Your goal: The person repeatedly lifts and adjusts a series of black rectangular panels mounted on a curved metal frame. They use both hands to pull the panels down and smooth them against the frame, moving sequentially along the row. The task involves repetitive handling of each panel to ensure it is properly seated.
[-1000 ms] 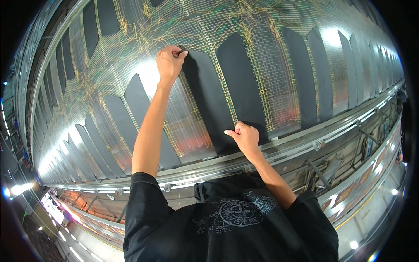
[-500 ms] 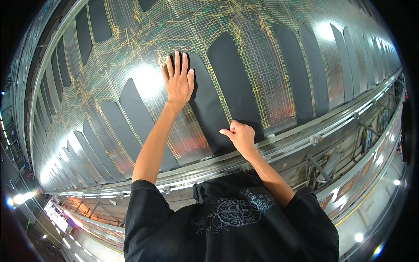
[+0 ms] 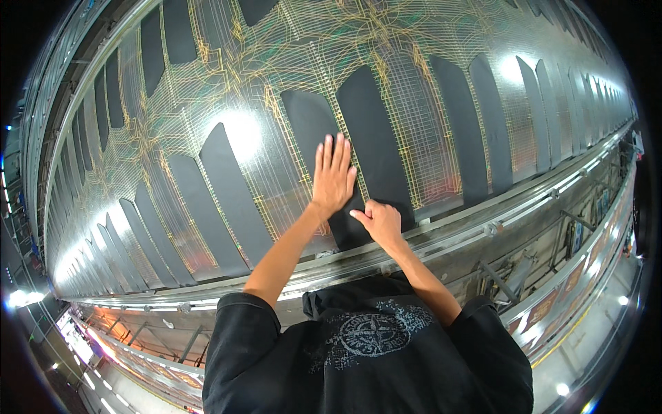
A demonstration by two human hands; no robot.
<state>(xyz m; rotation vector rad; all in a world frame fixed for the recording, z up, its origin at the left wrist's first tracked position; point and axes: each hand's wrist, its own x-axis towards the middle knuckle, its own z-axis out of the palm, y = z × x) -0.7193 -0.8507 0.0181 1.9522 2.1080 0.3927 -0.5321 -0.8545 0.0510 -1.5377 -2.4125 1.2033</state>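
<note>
My left hand lies flat, fingers stretched, on a long black fabric panel with a pointed upper end. A second black panel lies beside it on the right, with a narrow strip of marked surface between them. Close to the lower ends of these two panels, my right hand is closed, its thumb pointing left toward my left hand. The curled fingers face down, so anything in them is hidden. Both panels lie on a long shiny table covered with yellow, green and white lines.
More black panels lie in pairs along the table to both sides, with others at its far side. A metal rail runs along the near edge. Below it are frame struts, and bright lamps shine at the left.
My left hand has slid down and right over the left panel, coming close to my right hand. My right hand stays closed near the lower edge. The view has shifted slightly.
</note>
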